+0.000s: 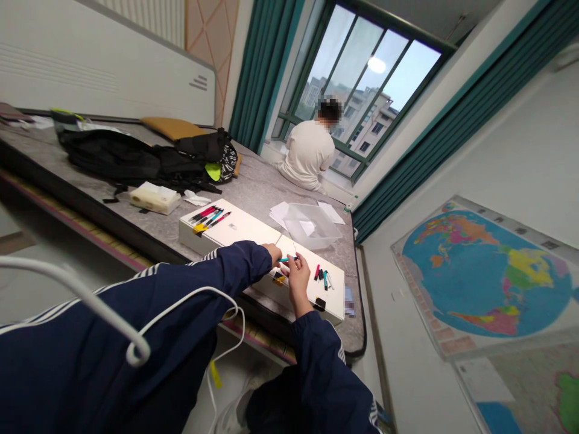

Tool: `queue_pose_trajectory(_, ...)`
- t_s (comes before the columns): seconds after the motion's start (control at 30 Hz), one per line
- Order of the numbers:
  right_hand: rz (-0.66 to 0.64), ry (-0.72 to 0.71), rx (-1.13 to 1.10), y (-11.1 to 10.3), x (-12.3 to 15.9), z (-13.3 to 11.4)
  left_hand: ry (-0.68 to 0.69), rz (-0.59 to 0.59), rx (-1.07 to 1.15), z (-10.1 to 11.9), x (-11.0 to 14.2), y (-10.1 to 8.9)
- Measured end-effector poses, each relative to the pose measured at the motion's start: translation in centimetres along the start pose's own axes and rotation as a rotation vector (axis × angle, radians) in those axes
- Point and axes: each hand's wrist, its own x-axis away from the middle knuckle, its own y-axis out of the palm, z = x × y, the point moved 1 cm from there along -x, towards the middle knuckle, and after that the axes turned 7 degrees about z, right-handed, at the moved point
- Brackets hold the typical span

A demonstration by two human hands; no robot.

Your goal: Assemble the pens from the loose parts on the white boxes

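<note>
My left hand (272, 254) and my right hand (297, 276) meet over the white boxes, both closed on a small teal pen (284, 260). The fingers hide most of it, so I cannot tell whether it is whole or in parts. To the left, several red, black and teal pens (211, 218) lie side by side on a white box (246, 232). Right of my right hand, short red, black, teal and white pen parts (324, 277) lie on a second white box (335, 298).
Behind the boxes are a clear plastic tray (312, 232) and white papers. A tissue pack (155, 198) and a black backpack (122, 158) lie on the grey mattress (253, 175). A person in a white shirt (310, 150) sits by the window. A white cable (181, 295) crosses my left sleeve.
</note>
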Motion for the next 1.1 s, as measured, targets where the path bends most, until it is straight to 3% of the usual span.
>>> queue_pose_trajectory(0.17,-0.045,-0.013,0.016,0.3,-0.2,-0.2,-0.014,-0.001,0.026,-0.7,0.3,0.1)
queue_pose_trajectory(0.33,-0.070,-0.065,0.033,-1.2,-0.8,-1.2,-0.039,0.041,0.082,-1.4,0.2,-0.6)
queue_pose_trajectory(0.57,-0.182,-0.216,0.397,-2.6,-0.3,0.3,-0.057,-0.053,0.073,-2.8,0.2,-0.8)
queue_pose_trajectory(0.73,-0.295,-0.064,0.354,-2.6,-0.5,1.4,-0.044,-0.134,-0.032,-2.4,0.1,-0.8)
queue_pose_trajectory(0.9,-0.430,-0.005,0.247,-2.9,-0.7,1.5,-0.085,-0.118,-0.008,-2.5,0.2,-0.3)
queue_pose_trajectory(1.1,-0.417,-0.005,0.270,-2.8,-1.4,2.7,-0.080,-0.093,-0.002,-2.6,1.0,-0.1)
